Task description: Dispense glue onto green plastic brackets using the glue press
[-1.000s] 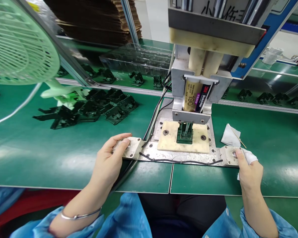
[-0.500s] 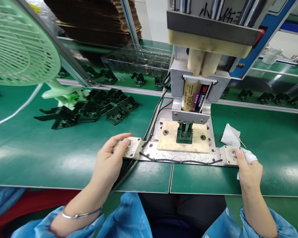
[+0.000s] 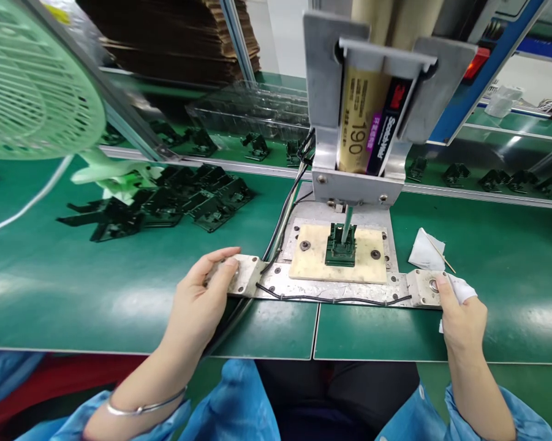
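My left hand (image 3: pixel 200 291) is wrapped round the left metal button box (image 3: pixel 249 275), its thumb on top by the button. At the other end of the metal base, my right hand (image 3: pixel 464 318) grips the right button box (image 3: pixel 423 288), thumb against the round button; its other fingers are mostly hidden. A white tissue (image 3: pixel 462 289) shows beside that hand. Between the hands, a dark green plastic part (image 3: pixel 339 252) sits upright on a cream fixture plate (image 3: pixel 309 264). Above it, a glue cartridge (image 3: pixel 355 116) is held in a metal bracket (image 3: pixel 358 188), with a thin nozzle (image 3: pixel 348 222) reaching down to the part.
Several dark plastic parts (image 3: pixel 206 199) lie in a group on the left of the green table (image 3: pixel 128 294), near a green fan (image 3: pixel 37 79). Cables (image 3: pixel 282 226) run beside the base. A folded white tissue with a thin stick (image 3: pixel 441 251) lies right. More parts stand behind the rail.
The bracket with the glue cartridge has risen away from the green part, so the nozzle now shows. Both hands stay on the button boxes.
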Demonstrator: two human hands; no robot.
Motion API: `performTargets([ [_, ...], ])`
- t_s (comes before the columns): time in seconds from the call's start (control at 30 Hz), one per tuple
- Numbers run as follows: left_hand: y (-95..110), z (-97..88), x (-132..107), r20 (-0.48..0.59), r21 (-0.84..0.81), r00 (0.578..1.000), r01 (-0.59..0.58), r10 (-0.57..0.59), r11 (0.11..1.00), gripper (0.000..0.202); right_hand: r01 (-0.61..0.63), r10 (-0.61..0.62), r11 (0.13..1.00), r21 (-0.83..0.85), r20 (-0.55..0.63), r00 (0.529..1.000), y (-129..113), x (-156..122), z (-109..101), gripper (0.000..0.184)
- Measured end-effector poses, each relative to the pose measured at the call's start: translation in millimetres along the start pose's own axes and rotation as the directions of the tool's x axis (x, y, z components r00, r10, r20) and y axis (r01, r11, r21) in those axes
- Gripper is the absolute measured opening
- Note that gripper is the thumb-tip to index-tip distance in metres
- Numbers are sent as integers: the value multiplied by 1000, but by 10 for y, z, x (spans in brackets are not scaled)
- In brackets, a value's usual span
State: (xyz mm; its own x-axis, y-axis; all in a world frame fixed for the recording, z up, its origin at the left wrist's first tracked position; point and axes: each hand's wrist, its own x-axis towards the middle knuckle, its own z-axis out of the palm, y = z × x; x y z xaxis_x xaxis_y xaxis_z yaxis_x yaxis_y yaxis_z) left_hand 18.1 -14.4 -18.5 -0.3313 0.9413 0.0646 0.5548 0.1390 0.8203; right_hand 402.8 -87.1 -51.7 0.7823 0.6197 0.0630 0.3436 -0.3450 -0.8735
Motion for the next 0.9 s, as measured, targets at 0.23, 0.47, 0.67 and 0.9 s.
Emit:
performTargets([
  [0.23,608,-54,-108,65,191,947,-321,314,928,42,-29,29,999,-13,2,1000,-4,8,-5,66],
  [0.47,948,392,171,622,-96,708,-354,334,930,98,-43,43,999,-8,-18,999,-7,0,-8,65],
  [0.67,891,659,250,654,-332,695,-91,299,939,84,0,0,999,-32,-7,1000,62,17,-1,64],
  [0.9,1002,323,29,808,-288,589,350,30,891,66,34,-35,998,-47,-19,999,87,34,-7,62],
])
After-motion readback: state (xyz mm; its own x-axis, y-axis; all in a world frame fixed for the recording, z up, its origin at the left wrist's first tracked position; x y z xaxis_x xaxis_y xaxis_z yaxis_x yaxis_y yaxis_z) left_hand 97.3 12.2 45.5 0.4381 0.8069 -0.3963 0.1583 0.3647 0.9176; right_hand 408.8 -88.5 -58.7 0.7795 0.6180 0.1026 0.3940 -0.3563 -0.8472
